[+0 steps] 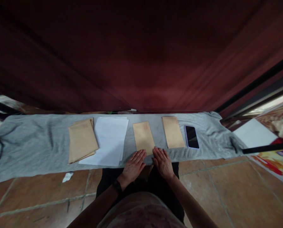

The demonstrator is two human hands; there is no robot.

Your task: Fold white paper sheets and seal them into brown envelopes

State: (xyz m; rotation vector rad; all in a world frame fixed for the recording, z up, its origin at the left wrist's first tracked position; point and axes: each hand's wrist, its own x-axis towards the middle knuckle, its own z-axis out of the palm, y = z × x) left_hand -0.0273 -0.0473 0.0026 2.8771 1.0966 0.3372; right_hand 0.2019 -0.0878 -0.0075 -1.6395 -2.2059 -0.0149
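Observation:
A brown paper envelope (143, 134) lies flat in front of me on a grey cloth (53, 136). My left hand (135, 164) rests with outstretched fingers at its near left corner. At the near right corner, my right hand (163, 163) also lies flat, fingertips touching the edge. Left of the envelope are white paper sheets (110, 139), and beyond them a pile of larger brown envelopes (82, 139), partly overlapping the sheets. To the right sits a small stack of brown envelopes (173, 132).
A phone (192, 137) with a dark screen lies right of the small stack. Behind the narrow cloth-covered surface rises a dark red panel (141, 79). A black bar (267, 148) and a printed sheet (279, 161) are at the right. White scrap (67, 177) lies on the tiled floor.

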